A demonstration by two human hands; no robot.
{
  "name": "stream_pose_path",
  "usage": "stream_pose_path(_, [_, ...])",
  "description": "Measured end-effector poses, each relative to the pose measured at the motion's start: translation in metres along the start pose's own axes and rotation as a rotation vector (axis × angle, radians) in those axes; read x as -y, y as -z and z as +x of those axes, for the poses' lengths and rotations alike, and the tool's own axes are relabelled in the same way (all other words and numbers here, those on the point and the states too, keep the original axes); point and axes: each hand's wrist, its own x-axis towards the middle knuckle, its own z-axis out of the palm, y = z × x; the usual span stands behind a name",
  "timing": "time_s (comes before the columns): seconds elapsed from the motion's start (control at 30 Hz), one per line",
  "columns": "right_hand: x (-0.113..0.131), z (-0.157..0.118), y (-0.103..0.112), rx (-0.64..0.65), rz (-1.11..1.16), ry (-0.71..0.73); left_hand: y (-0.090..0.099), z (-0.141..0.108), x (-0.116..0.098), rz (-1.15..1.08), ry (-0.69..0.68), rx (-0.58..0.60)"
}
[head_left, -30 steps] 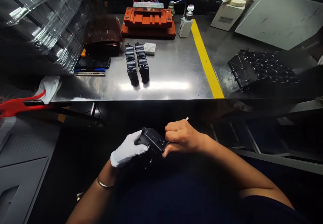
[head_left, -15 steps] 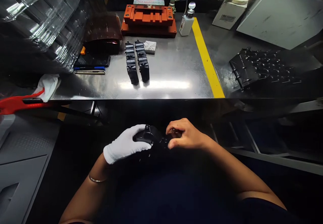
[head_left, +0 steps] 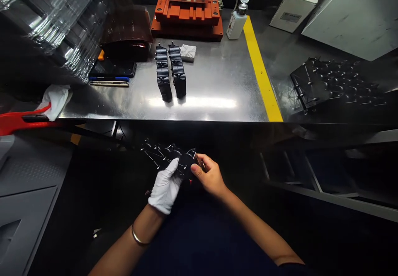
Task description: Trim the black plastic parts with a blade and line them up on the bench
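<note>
Left hand (head_left: 164,189) holds black part (head_left: 187,159); 2 blocks (head_left: 163,74) sit on bench (head_left: 214,76).

Orange-red fixture (head_left: 188,14) beyond the hands; solid yellow stripe (head_left: 263,70) on the silver-grey desk (head_left: 214,81); left glove (head_left: 164,191), white.

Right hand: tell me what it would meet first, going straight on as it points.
Most likely the black part in the gloved left hand; the right hand seems to be right at its edge, though depth is unclear.

Beyond the fingers (head_left: 197,169), I see a metal bench (head_left: 214,76) catching white glare (head_left: 192,102); right of them, grey framing (head_left: 357,204).
</note>
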Motion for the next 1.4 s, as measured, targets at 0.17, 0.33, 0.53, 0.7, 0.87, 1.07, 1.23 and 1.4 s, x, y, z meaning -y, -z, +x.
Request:
stream_pose_path(0.17, [0.0, 0.004, -0.001, -0.124, 0.029, 0.108, -0.011, -0.01, -0.011, -0.169, 0.156, -0.074])
stream_pose_path(0.33, [0.009, 0.005, 0.005, -0.09, -0.233, 0.396, -0.011, -0.015, -0.016, -0.209, 0.21, -0.067])
stream_pose_path(0.53, [0.013, 0.001, 0.005, -0.064, -0.188, 0.48, -0.008, -0.016, -0.012, -0.212, 0.259, -0.035])
stream_pose_path(0.7, [0.011, 0.005, 0.005, -0.109, -0.191, 0.579, -0.005, -0.012, -0.016, -0.167, 0.309, 0.033])
stream_pose_path(0.87, [-0.002, 0.019, 0.007, -0.204, -0.177, 0.538, 0.003, -0.017, -0.024, -0.106, 0.394, 0.054])
stream_pose_path(1.07, [0.009, 0.011, 0.01, -0.083, -0.103, 0.514, 0.004, -0.024, -0.028, -0.102, 0.414, 0.011])
stream_pose_path(1.23, [0.024, -0.001, 0.005, 0.012, -0.1, 0.607, 0.001, -0.016, -0.025, -0.164, 0.369, -0.024])
stream_pose_path(1.4, [0.021, 0.005, 0.008, -0.008, -0.193, 0.539, 0.014, -0.021, -0.024, 0.04, 0.285, 0.105])
